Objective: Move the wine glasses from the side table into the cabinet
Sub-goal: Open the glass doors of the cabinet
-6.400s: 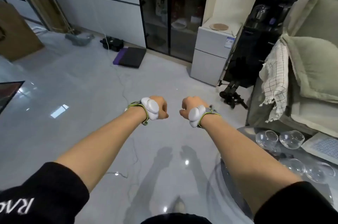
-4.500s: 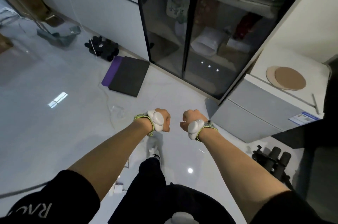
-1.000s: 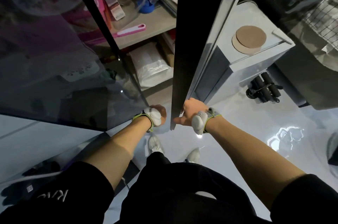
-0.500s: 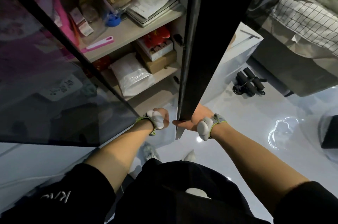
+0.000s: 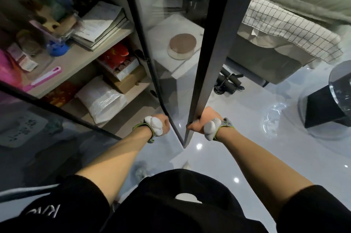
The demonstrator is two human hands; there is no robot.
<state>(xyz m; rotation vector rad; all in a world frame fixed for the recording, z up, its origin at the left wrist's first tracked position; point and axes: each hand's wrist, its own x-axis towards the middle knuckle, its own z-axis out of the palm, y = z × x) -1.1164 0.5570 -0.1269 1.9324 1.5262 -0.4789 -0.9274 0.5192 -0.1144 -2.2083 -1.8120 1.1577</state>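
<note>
I stand close to the cabinet (image 5: 106,42), whose shelves hold books, boxes and bags. Its right glass door (image 5: 201,84) is swung wide toward me. My right hand (image 5: 205,122) grips the door's dark front edge near its lower end. My left hand (image 5: 161,124) is a closed fist beside the door's inner side, holding nothing I can see. The round glass side table (image 5: 340,88) shows at the far right edge. No wine glasses are in view.
The left glass door (image 5: 38,116) stays closed at the lower left. Behind the open door stands a small white unit (image 5: 180,65) with a round brown pad. A sofa with a checked cloth (image 5: 284,23) fills the upper right. A black roller lies on the glossy floor (image 5: 228,84).
The right door has swung further open in my right hand's grip, showing more of the shelves. My view has turned right, and the side table has come into sight.
</note>
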